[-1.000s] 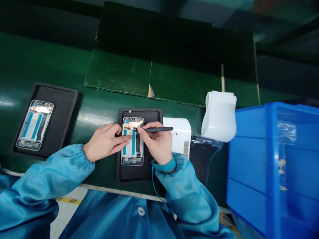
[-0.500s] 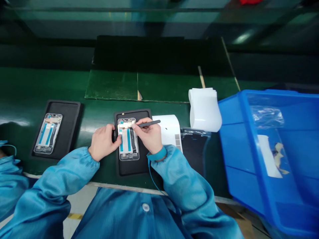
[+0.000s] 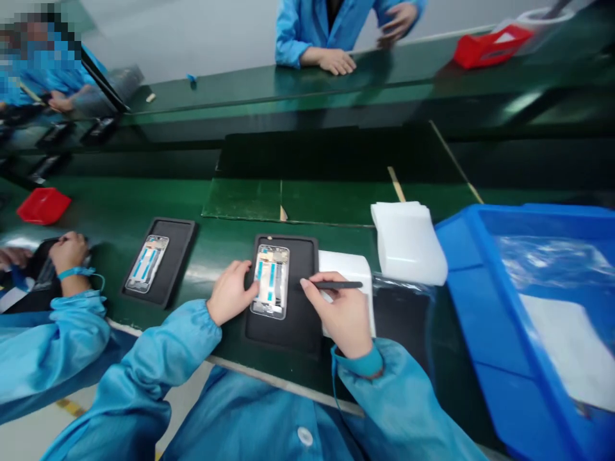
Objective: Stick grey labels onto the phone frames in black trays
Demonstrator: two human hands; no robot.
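An opened smartphone (image 3: 271, 280), with blue strips across its battery and its inner parts exposed, lies in a black tray (image 3: 300, 320). My left hand (image 3: 233, 291) is closed at the tray's left side, its thumb against the phone's left edge and its fingers by the tray wall. In my right hand (image 3: 344, 314) is a pair of dark tweezers (image 3: 340, 285), pinched between thumb and fingers over the tray's right side, apart from the phone. Whatever the tips may hold is hidden by the fingers. A teal wrist strap with a cord circles my right wrist.
Left of me, a second tray (image 3: 173, 256) carries another opened phone (image 3: 147, 264). A co-worker's hand (image 3: 70, 253) works farther left, near a red bin (image 3: 43, 206). White sheets (image 3: 408, 243) and a large blue bin (image 3: 466, 307) stand right. Another person's hands (image 3: 337, 61) are across the bench.
My right hand has drawn the tweezers away from the phone, to the right and toward me. My left hand stays at the phone's edge. The view has tilted up, showing people across the bench.
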